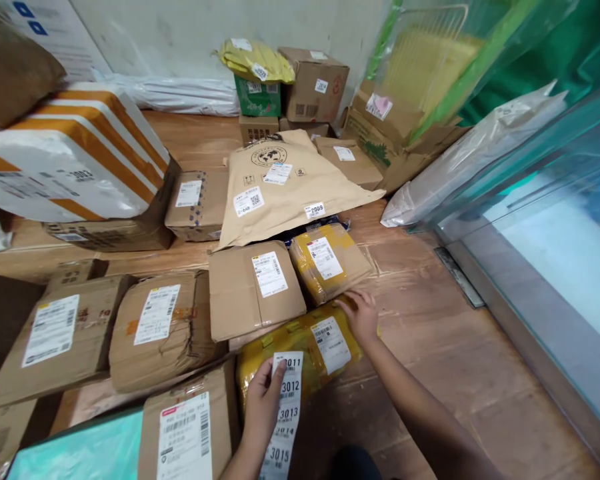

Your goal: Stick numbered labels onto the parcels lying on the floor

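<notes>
My left hand (266, 390) pinches a strip of printed number labels (287, 417) between thumb and fingers. The strip hangs down, with 3012 and 3015 readable on it. Behind that hand, on the floor, lies a long yellow-taped parcel (300, 343) bearing a white shipping label (331, 343). My right hand (363, 315) grips this parcel at its far right corner, fingers bent over the edge. Just beyond the fingers sits a smaller yellow-taped box (330, 260). A brown carton (255, 287) stands to its left. My right palm is hidden.
Several labelled cartons (157, 327) crowd the left, beside a white box with orange stripes (80, 150). A large tan mailer (290, 187) lies on the parcels ahead. Glass panels (535, 267) border the wooden floor (440, 347) at right. More boxes (315, 83) stack against the wall.
</notes>
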Demonstrator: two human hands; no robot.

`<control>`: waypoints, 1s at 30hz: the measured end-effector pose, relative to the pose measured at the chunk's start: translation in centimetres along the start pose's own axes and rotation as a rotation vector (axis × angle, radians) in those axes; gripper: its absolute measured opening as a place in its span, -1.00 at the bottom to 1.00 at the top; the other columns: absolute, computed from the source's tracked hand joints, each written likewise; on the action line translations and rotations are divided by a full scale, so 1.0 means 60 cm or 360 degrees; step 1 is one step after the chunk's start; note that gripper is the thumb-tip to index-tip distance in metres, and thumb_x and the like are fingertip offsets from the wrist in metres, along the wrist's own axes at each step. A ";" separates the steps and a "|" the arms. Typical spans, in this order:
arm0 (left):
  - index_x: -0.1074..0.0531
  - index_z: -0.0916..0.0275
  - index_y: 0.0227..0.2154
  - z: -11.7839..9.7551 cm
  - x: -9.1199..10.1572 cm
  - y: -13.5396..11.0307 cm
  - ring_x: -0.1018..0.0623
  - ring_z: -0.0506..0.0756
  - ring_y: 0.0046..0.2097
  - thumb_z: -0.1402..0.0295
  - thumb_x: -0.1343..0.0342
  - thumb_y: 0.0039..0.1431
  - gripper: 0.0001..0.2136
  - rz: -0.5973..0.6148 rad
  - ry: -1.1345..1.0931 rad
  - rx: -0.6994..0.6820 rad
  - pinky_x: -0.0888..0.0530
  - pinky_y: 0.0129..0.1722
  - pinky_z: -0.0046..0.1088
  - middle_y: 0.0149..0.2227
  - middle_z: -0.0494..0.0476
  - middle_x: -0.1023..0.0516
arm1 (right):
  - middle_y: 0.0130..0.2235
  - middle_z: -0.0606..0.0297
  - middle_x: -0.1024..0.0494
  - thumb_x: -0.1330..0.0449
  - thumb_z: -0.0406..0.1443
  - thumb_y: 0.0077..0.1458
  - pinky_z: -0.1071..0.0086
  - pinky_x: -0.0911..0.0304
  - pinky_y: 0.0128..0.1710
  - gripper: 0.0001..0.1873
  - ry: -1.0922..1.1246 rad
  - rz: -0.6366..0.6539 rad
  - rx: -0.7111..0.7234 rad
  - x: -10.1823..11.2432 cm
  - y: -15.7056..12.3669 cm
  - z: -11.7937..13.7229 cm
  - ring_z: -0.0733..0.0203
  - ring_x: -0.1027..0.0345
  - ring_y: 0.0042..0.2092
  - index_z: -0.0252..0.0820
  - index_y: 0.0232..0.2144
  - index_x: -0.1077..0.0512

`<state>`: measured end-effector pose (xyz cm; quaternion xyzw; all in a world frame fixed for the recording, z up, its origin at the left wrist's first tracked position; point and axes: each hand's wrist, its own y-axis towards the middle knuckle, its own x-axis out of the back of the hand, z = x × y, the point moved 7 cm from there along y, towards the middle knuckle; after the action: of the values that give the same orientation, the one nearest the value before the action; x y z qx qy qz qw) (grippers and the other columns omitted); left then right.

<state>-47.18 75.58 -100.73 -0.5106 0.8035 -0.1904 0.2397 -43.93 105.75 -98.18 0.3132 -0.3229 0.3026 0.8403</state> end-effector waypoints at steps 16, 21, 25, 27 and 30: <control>-0.51 0.30 -0.35 0.005 0.016 0.001 -0.43 0.01 -0.47 0.01 -0.16 0.01 -0.61 -0.0256 -0.0137 0.0040 -0.31 -0.48 -0.55 -0.53 0.01 -0.51 | -0.35 0.27 -0.60 -0.30 -0.12 -0.04 0.32 -0.36 -0.26 -0.73 0.1228 0.1145 -0.0477 -0.109 -0.131 0.189 0.18 -0.47 -0.30 -0.16 -0.31 -0.54; -0.47 0.27 -0.36 0.010 0.023 0.007 -0.41 -0.03 -0.47 0.08 -0.22 -0.01 -0.68 -0.0238 -0.0085 -0.0089 -0.33 -0.43 -0.56 -0.51 -0.04 -0.48 | -0.34 0.29 -0.57 -0.25 -0.15 0.03 0.38 -0.31 -0.32 -0.81 0.1069 0.1077 -0.0277 -0.099 -0.135 0.207 0.20 -0.44 -0.29 -0.13 -0.34 -0.52; -0.43 0.28 -0.44 0.024 0.027 0.012 -0.39 0.00 -0.52 0.05 -0.19 -0.01 -0.66 -0.0236 0.0119 0.0029 -0.30 -0.50 -0.53 -0.56 -0.02 -0.45 | -0.36 0.27 -0.55 -0.27 -0.21 0.01 0.37 -0.30 -0.33 -0.88 0.0930 0.0974 -0.0161 -0.119 -0.137 0.204 0.19 -0.43 -0.30 -0.12 -0.41 -0.53; -0.46 0.28 -0.39 0.026 0.019 -0.001 -0.46 0.06 -0.45 0.10 -0.20 -0.02 -0.70 -0.0038 0.0238 0.0095 -0.35 -0.44 -0.48 -0.48 0.06 -0.53 | -0.40 0.28 -0.53 -0.26 -0.23 0.03 0.37 -0.30 -0.34 -0.90 0.0882 0.0945 -0.0145 -0.140 -0.140 0.197 0.20 -0.41 -0.35 -0.13 -0.43 -0.53; -0.49 0.25 -0.47 0.004 0.012 -0.060 -0.48 0.12 -0.41 0.20 -0.20 -0.03 -0.81 0.0358 0.0689 0.0087 -0.34 -0.41 -0.45 -0.46 0.10 -0.55 | -0.35 0.25 -0.52 -0.18 -0.26 0.11 0.37 -0.30 -0.29 -0.88 0.0674 0.0776 0.0002 -0.160 -0.136 0.191 0.20 -0.40 -0.30 -0.14 -0.38 -0.51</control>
<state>-44.67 73.45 -99.06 -0.3585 0.8825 -0.2891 0.0954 -48.01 89.49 -101.10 0.1574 -0.2063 0.5536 0.7913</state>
